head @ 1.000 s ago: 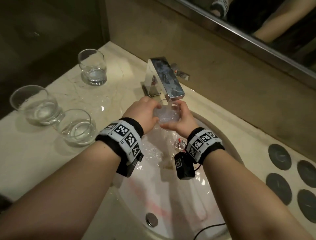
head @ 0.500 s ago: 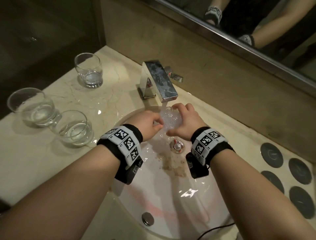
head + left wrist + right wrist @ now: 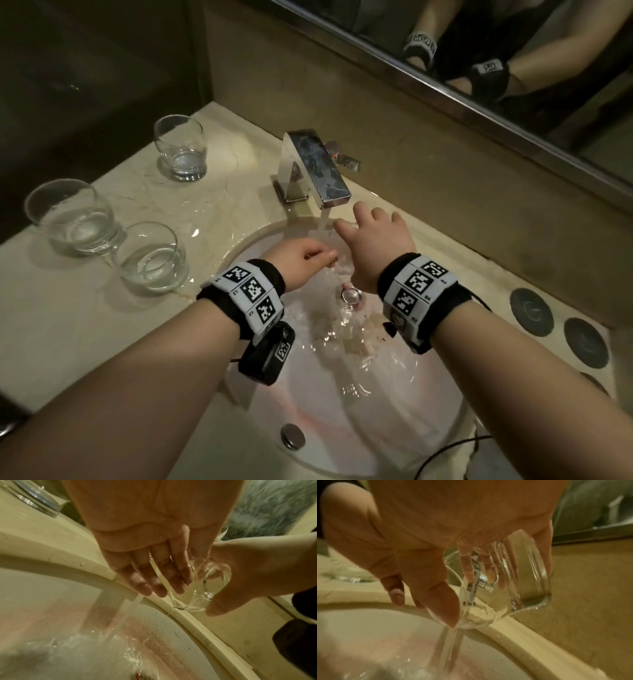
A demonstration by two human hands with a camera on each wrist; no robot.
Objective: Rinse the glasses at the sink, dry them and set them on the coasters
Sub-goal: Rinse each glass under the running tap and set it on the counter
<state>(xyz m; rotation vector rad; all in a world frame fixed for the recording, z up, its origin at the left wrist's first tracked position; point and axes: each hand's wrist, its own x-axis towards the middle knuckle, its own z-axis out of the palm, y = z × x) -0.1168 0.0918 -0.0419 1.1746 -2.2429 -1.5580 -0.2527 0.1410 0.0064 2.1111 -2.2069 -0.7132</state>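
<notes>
The desk (image 3: 78,329) under my arms is cream marble with faint brownish veins. My sink (image 3: 342,428) is white with a pinkish blush and brown specks near the drain. The tap (image 3: 317,168) is mirrored chrome. The three waiting glasses (image 3: 70,216) are clear. The coasters (image 3: 531,310) are dark grey. My wristbands (image 3: 253,294) are black with white-and-black square codes.

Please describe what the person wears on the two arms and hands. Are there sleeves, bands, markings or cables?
Both forearms are bare, with no sleeves or gloves. The left wrist and the right wrist each carry a black band with white square tags printed with black block patterns. A small black camera box hangs under the left band. A thin black cable shows near the right arm.
</notes>
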